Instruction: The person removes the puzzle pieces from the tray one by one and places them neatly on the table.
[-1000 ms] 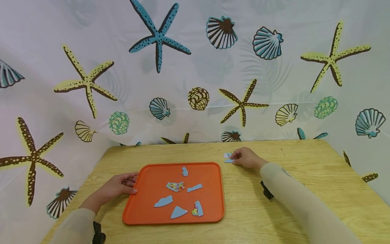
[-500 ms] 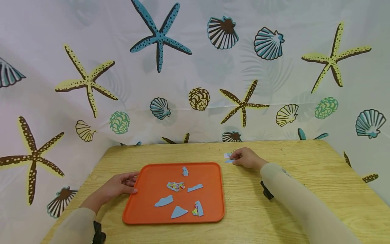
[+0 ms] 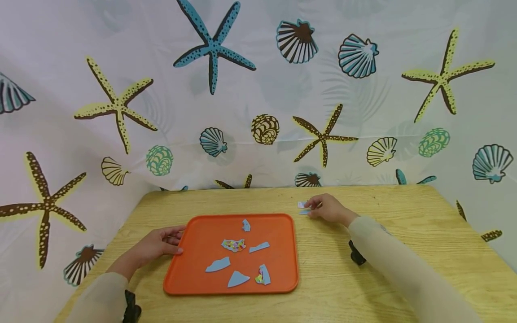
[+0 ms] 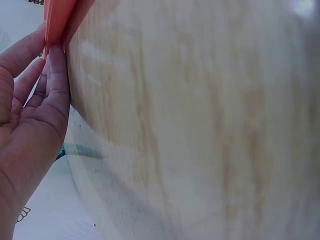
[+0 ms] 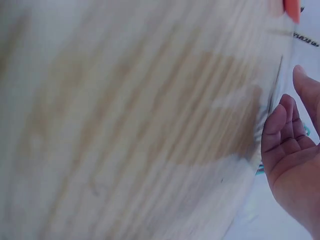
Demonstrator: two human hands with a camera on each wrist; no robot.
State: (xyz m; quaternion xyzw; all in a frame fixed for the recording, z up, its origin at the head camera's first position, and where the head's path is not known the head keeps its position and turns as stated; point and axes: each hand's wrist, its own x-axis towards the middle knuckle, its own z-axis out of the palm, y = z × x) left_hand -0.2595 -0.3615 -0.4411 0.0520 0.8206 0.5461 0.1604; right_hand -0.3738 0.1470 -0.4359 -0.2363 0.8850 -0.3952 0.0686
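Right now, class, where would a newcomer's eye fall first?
Probably the orange tray on the wooden table, bearing six irregular pieces, its left side gripped by the left hand. Next, the big blue starfish high on the white cloth. The right hand is at two small pieces past the tray's far right corner.

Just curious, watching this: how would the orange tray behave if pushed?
The orange tray seems stiff, lying flat with straight edges. Being broad and low, it would probably slide rather than tip. The thin, separate pieces on it might shift.
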